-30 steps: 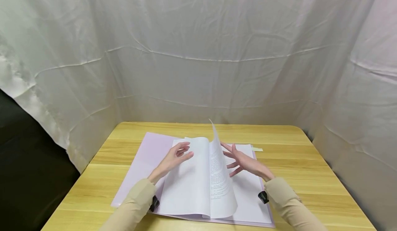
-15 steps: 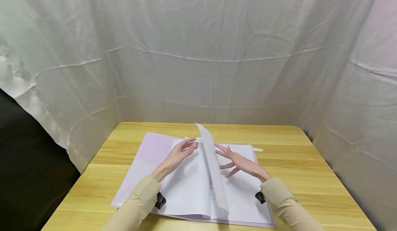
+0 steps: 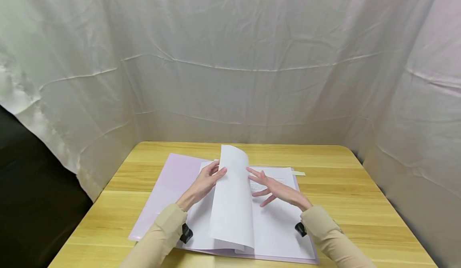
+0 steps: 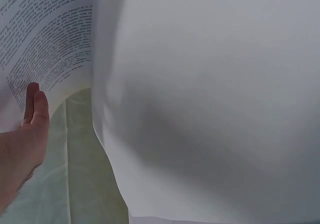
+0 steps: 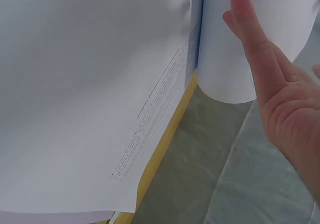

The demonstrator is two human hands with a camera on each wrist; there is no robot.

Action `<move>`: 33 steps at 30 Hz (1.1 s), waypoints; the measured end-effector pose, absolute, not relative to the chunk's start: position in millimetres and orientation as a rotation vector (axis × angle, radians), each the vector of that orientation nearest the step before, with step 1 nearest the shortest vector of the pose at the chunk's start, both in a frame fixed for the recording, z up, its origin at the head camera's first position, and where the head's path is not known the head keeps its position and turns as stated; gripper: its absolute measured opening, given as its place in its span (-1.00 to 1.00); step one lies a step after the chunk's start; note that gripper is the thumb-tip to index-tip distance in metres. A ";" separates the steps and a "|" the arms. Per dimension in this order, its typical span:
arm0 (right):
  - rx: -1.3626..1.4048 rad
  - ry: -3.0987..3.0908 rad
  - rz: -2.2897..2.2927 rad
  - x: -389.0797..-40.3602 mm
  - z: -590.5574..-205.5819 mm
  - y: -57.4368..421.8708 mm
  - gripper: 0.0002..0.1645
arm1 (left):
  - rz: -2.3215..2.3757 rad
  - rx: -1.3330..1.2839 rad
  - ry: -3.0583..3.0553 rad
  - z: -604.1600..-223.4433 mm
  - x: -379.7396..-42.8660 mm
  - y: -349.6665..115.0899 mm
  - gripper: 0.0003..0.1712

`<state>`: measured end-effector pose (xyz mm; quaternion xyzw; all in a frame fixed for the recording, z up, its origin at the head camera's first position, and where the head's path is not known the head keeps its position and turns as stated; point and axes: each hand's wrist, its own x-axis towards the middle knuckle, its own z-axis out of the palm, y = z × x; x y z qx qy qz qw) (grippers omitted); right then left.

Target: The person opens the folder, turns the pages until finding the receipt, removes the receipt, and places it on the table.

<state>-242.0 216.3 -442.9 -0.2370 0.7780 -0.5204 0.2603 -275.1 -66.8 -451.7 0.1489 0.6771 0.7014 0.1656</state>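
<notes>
A white sheet of paper [image 3: 233, 196] stands curled up from the open stack of pages [image 3: 282, 228], its blank face toward the head camera. The left hand [image 3: 203, 184] takes the sheet's left edge, the thumb over the blank face. In the left wrist view, fingers [image 4: 39, 106] lie against its printed side. The right hand [image 3: 277, 188] has its fingers spread beside the curved sheet, fingertips close to its right side. In the right wrist view, straight fingers [image 5: 252, 38] overlap the rolled paper. The pages lie in a lilac folder [image 3: 176, 176].
A wooden table [image 3: 360, 208] carries the folder. A pale tab [image 3: 299, 173] sticks out past the pages' upper right corner. Light cloth [image 3: 252, 80] hangs behind and at the sides. A black surface [image 3: 32, 188] shows at far left.
The sheet has swung from right to left, turning its blank face toward the head camera. The left hand has met its edge; the right hand has shifted slightly left along with it.
</notes>
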 end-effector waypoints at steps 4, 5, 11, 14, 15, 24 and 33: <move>-0.648 2.108 -1.414 -242.3 -443.9 217.3 -0.21 | 1.998 0.406 1.979 -450.7 -275.4 -69.1 -0.30; -0.649 2.106 -1.417 -242.6 -444.6 217.9 -0.22 | 2.001 0.390 1.993 -450.8 -275.7 -69.4 -0.30; -0.645 2.117 -1.423 -244.6 -448.2 222.5 -0.22 | 2.015 0.227 2.106 -453.4 -277.0 -69.5 -0.28; -0.643 2.125 -1.427 -246.1 -450.6 225.0 -0.22 | 2.017 0.142 2.143 -456.2 -278.0 -70.5 -0.24; -0.644 2.125 -1.430 -246.6 -451.3 225.9 -0.23 | 2.014 0.117 2.152 -457.1 -278.4 -71.1 -0.23; -0.608 2.212 -1.431 -251.5 -457.3 236.3 -0.29 | 1.948 -0.026 2.244 -462.4 -281.2 -79.6 -0.09; -0.503 2.297 -1.464 -257.2 -463.2 246.0 -0.26 | 1.827 -0.068 2.371 -468.7 -284.1 -91.4 -0.01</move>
